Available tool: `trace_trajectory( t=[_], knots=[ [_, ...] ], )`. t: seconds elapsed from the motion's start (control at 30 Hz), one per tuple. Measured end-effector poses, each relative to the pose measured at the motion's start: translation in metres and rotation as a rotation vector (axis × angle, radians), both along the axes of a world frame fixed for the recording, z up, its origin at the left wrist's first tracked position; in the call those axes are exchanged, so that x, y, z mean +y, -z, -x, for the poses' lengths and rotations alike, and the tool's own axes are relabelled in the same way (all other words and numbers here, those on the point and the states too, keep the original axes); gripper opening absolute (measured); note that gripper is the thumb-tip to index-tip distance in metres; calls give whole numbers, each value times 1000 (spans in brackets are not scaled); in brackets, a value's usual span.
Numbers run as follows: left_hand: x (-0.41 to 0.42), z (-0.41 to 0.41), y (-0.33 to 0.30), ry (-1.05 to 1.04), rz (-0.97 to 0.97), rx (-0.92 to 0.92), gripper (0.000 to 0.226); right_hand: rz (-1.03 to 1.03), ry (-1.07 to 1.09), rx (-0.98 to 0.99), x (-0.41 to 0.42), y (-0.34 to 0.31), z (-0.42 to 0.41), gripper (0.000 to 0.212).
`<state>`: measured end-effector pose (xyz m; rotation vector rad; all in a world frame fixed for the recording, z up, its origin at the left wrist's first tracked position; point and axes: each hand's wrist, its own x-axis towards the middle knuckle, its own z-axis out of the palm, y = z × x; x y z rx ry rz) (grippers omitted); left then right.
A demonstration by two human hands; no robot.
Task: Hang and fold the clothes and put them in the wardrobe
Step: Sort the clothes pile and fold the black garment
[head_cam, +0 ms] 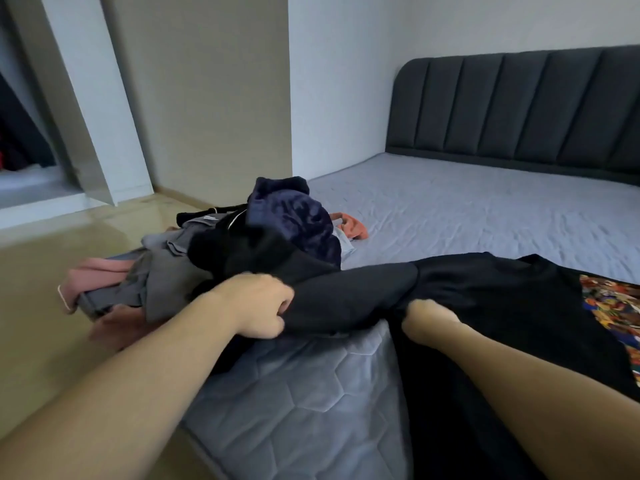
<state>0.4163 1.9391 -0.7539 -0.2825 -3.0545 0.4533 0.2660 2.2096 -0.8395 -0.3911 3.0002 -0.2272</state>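
Note:
A black T-shirt (502,299) with a colourful print at its right edge lies spread over the near corner of the bed (467,209). My left hand (258,304) grips the shirt's sleeve, fingers curled round the dark cloth. My right hand (427,315) pinches the shirt's fabric near the mattress edge; its fingertips are partly hidden in the cloth. Just beyond my left hand sits a pile of clothes (242,244): a navy velvety piece on top, black and grey garments, pink ones hanging off the left corner.
An orange cloth (353,225) lies on the sheet behind the pile. A dark padded headboard (512,112) stands at the back right. Beige floor (45,289) runs along the bed's left side. A tall beige panel (207,98) and an opening (20,140) stand at far left.

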Motion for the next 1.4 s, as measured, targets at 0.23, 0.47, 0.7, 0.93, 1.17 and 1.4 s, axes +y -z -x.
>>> trace_trajectory(
  t=[0.23,0.47,0.7,0.93,1.17,1.4],
  knots=[
    [-45,30,25,-603,-511,384,60,225,-74,274,-45,-22,35,35],
    [-57,69,15,-609,-241,278,26,-172,-268,-75,-90,-46,80,81],
    [-64,97,-39,-401,-255,957,29,63,-244,-399,-114,-74,120,73],
    [-81,112,20,-589,-194,562,47,-149,-183,171,-83,-86,167,28],
    [-80,128,43,-758,-397,318,68,-302,6,-69,-56,-21,178,44],
    [-32,155,31,-243,-251,431,54,386,108,-393,-44,-28,195,51]
  ],
)
